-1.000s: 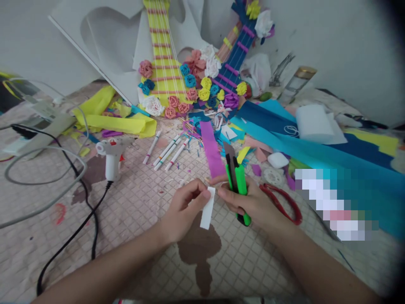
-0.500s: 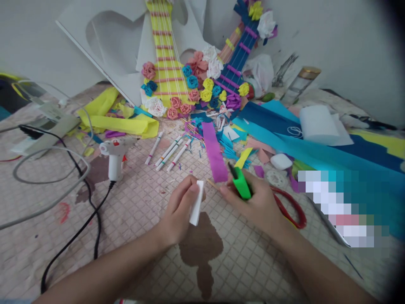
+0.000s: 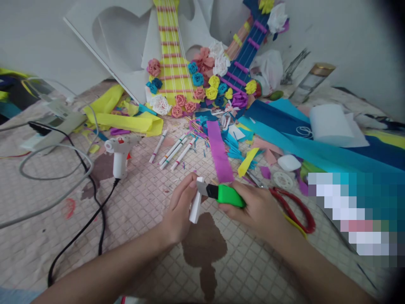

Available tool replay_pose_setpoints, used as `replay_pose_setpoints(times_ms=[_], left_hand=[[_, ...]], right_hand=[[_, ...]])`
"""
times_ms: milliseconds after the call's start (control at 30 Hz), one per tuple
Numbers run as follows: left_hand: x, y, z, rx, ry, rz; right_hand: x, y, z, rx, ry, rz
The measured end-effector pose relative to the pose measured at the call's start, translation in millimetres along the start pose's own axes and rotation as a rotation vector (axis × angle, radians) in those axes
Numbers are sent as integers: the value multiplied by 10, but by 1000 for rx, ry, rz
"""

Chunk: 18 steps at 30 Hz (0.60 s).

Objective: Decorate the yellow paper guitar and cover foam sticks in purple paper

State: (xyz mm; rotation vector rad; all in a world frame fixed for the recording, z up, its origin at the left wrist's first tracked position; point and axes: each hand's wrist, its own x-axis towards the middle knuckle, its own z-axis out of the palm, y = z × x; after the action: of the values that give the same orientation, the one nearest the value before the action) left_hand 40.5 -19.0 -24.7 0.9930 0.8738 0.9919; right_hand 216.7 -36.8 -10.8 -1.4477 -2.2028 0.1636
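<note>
Between the thumb and fingers of my left hand (image 3: 181,204) is a small white foam strip (image 3: 195,207), held upright at a slight tilt. My right hand (image 3: 253,207) is closed around a green utility knife (image 3: 230,196). Its blade (image 3: 203,188) points left and meets the upper part of the strip; whether it has cut in cannot be made out. Just beyond the knife lies a purple crepe paper strip (image 3: 219,152). Red-handled scissors (image 3: 295,209) rest by my right wrist, partly hidden by it.
A white glue gun (image 3: 120,156) with a black cord stands at left. Several white sticks (image 3: 173,152) lie ahead. Yellow (image 3: 172,80) and blue (image 3: 247,55) paper guitars with paper flowers lean at the back. Blue crepe paper (image 3: 294,139) and a white roll (image 3: 330,123) occupy the right.
My right hand has turned the utility knife from pointing up and away to pointing left, bringing its blade onto the foam strip. A thin wooden stick near its fingertips no longer shows.
</note>
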Motion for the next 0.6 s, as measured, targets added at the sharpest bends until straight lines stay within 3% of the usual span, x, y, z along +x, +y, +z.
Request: replay_pose_setpoints(times_ms=[167,333,467,600], left_hand=[[14,-15,13,-48,8,21],[-20,25,3,125,-55,134],[30,126,-21,491,-36,151],[139,179,-49,1063,-212,144]], right_hand=[[-9,9,6,-37,9,21],[15,98,3,-96,33,176],[63,163,-24,43,45,318],[97,199,-31,149,60,382]])
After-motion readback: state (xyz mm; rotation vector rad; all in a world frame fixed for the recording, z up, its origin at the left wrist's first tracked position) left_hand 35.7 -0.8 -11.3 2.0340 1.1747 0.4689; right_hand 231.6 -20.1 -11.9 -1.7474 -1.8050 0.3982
